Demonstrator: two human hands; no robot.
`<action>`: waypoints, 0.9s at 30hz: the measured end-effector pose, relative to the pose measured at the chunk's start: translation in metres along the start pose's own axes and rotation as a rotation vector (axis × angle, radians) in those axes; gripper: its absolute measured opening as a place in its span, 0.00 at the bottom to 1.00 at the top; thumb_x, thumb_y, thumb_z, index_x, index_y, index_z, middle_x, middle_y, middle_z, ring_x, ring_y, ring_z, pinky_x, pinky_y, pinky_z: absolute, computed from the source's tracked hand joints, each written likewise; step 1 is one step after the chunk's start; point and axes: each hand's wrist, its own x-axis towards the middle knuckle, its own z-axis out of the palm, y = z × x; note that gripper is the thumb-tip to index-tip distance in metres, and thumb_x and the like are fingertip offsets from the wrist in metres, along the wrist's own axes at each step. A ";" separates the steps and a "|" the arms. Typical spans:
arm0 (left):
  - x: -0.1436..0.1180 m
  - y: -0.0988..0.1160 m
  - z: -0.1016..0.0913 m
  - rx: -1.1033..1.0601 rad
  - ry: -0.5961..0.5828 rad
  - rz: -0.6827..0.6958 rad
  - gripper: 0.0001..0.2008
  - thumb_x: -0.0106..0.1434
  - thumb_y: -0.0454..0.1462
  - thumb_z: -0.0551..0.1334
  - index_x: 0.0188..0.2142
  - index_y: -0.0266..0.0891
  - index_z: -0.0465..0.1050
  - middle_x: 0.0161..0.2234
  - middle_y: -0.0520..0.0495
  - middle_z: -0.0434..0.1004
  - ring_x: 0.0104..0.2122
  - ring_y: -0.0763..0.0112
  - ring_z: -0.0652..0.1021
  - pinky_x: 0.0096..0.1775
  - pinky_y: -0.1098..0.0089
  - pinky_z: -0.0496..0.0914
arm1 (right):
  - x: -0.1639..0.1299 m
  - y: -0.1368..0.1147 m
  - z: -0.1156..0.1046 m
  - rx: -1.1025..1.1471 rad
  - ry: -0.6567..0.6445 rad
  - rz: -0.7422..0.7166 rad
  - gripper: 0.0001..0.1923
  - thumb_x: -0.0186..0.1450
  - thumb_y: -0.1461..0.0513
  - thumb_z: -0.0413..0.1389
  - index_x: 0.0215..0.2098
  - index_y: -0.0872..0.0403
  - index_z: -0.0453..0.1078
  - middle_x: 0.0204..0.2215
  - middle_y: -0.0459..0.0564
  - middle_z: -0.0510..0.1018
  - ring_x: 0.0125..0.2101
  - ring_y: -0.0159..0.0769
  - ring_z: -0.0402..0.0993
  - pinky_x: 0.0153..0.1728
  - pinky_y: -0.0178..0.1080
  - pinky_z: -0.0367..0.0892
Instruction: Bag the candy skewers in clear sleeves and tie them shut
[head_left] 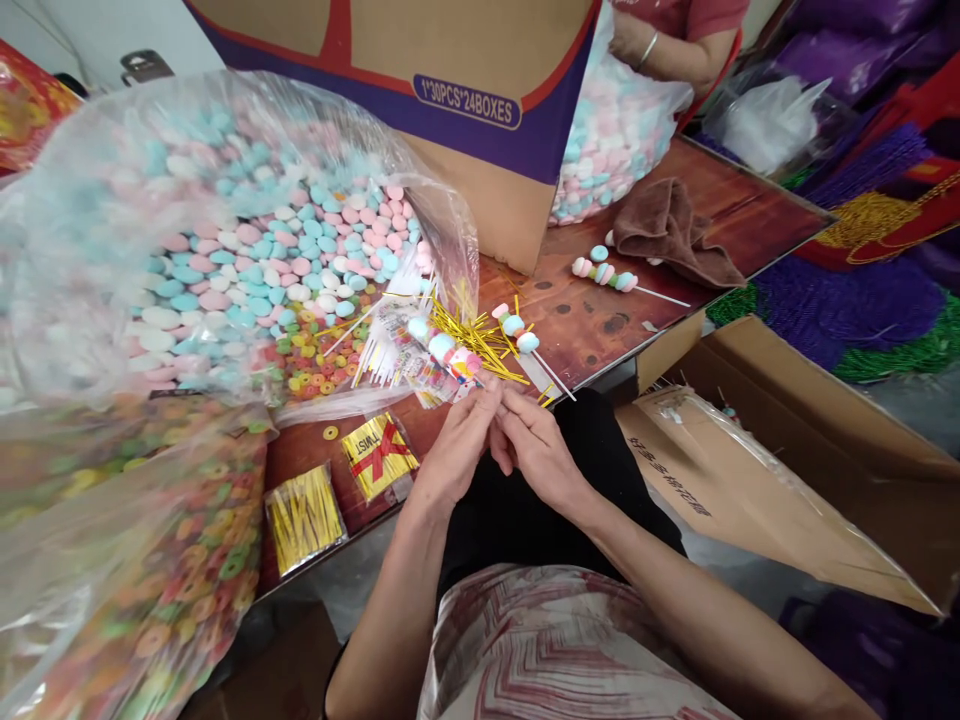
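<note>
My left hand (459, 440) and my right hand (536, 440) meet at the table's front edge, fingers closed together around the lower end of a candy skewer (448, 352). Pink, blue and white marshmallows on it point away from me, apparently inside a printed clear wrapper. What the fingertips pinch is partly hidden. Just beyond lie loose gold twist ties (480, 340) and white sticks (379, 362). Another candy skewer (513, 326) rests right of the ties, and a further marshmallow skewer (604, 275) lies farther right.
A large clear bag of marshmallows (300, 240) spreads at left, with gummy rings (330, 350) at its mouth. Nearer is a bag of gummy rings (180, 570). Twist-tie packs (381, 456) lie in front. A tall carton (480, 200) stands behind; an open box (757, 480) sits right. A co-worker's arm (682, 55) shows behind.
</note>
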 end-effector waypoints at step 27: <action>0.023 0.004 -0.005 -0.304 0.245 0.084 0.14 0.53 0.40 0.73 0.28 0.36 0.70 0.23 0.55 0.72 0.21 0.79 0.74 0.28 0.75 0.71 | -0.015 0.013 0.012 -0.456 0.196 -0.286 0.11 0.70 0.61 0.49 0.40 0.55 0.73 0.32 0.50 0.80 0.27 0.31 0.75 0.33 0.32 0.69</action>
